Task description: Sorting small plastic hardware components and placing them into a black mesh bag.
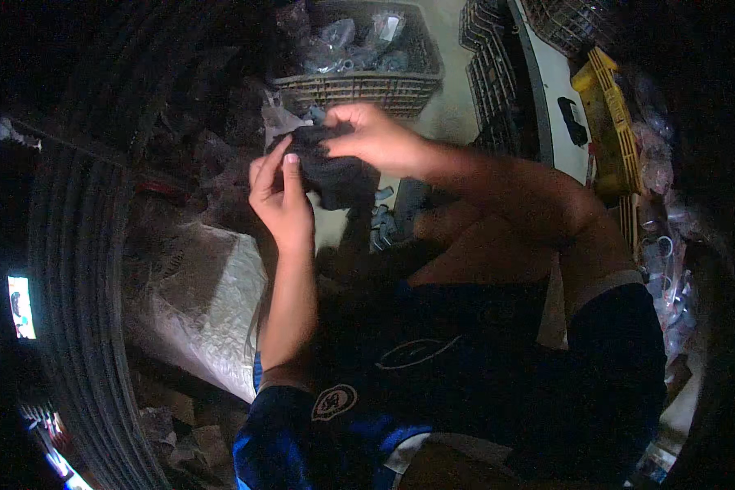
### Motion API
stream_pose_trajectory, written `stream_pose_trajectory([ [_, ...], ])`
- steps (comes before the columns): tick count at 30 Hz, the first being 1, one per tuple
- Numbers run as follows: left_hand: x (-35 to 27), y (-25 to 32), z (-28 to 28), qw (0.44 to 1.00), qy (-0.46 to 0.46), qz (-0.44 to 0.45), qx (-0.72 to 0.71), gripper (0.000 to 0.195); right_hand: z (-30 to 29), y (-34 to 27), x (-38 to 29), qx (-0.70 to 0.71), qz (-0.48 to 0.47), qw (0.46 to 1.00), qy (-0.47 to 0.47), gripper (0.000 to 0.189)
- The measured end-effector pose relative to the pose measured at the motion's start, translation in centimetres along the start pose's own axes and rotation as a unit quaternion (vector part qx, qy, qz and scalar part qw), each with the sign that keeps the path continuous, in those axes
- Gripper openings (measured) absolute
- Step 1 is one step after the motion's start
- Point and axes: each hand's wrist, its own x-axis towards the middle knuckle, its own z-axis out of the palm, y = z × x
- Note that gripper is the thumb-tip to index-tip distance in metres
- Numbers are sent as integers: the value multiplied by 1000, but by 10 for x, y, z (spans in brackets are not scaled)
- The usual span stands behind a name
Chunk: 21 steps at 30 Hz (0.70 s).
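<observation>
A dark, crumpled-looking bundle (337, 174), perhaps cloth or plastic, is held up in front of me between both hands. My left hand (282, 196) has its thumb and fingertips at the bundle's left edge. From the right, my right hand (370, 138) grips its upper part with thumb and fingers; some blur hides the exact grip. A small grey-blue piece (316, 114) shows just beside the right fingertips. Below the bundle, several small grey parts that look like pipe fittings (381, 226) lie on the pale floor.
Beyond my hands stands a plastic crate (355, 86) with clear-bagged items. Stacked dark crates (493, 79) and a yellow crate (609, 122) are at right, near a white surface (551, 86) bearing a black object (572, 120). A white woven sack (220, 306) lies left.
</observation>
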Motion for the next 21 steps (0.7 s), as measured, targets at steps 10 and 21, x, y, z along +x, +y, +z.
stream_pose_trajectory([
  [10,-10,-15,10,918,-65,-260,-291,32,9,-2,-5,-60,-63,992,-88,31],
  [21,-18,4,14,913,-98,-315,-240,43,11,-22,-10,-389,-196,899,-48,23],
])
